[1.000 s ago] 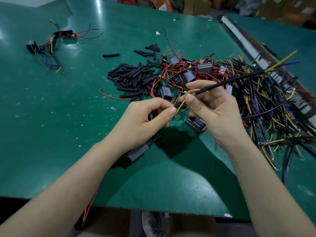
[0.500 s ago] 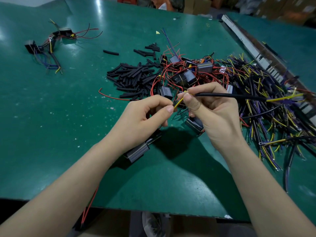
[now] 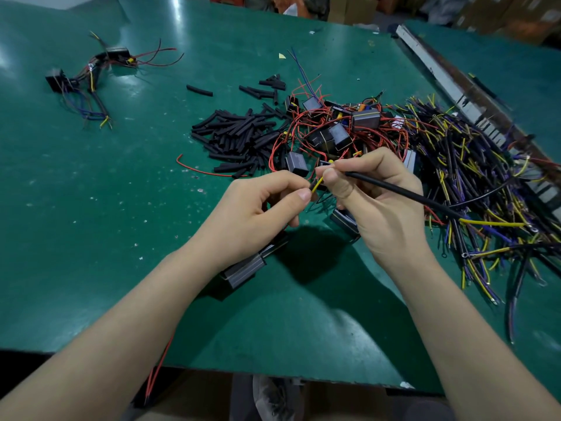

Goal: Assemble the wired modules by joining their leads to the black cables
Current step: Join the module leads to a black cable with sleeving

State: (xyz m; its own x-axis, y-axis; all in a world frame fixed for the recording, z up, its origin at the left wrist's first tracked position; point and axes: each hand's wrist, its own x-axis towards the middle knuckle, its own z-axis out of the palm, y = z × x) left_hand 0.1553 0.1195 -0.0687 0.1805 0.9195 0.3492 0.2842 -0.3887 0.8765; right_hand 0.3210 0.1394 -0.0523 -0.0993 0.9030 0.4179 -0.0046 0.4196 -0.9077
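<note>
My right hand (image 3: pixel 382 205) grips a black cable (image 3: pixel 403 194) near its end, with its yellow inner wire (image 3: pixel 317 185) sticking out toward the left. My left hand (image 3: pixel 255 214) pinches the tip of that yellow wire between thumb and forefinger. A grey module (image 3: pixel 243 270) hangs under my left wrist, partly hidden; whether the hand holds it I cannot tell. The cable's far end shows a yellow lead (image 3: pixel 491 223) lying on the pile of black cables (image 3: pixel 473 165). Loose modules with red leads (image 3: pixel 334 132) lie behind my hands.
A heap of short black sleeve pieces (image 3: pixel 239 138) lies left of the modules. Assembled modules with wires (image 3: pixel 88 77) sit at the far left on the green table (image 3: pixel 91 208). A metal rail (image 3: pixel 449 86) runs along the right. Red wires (image 3: pixel 158 369) hang over the near edge.
The black cable's far end has swung down from raised in the air onto the cable pile. Both hands have stayed close together at the yellow wire tip.
</note>
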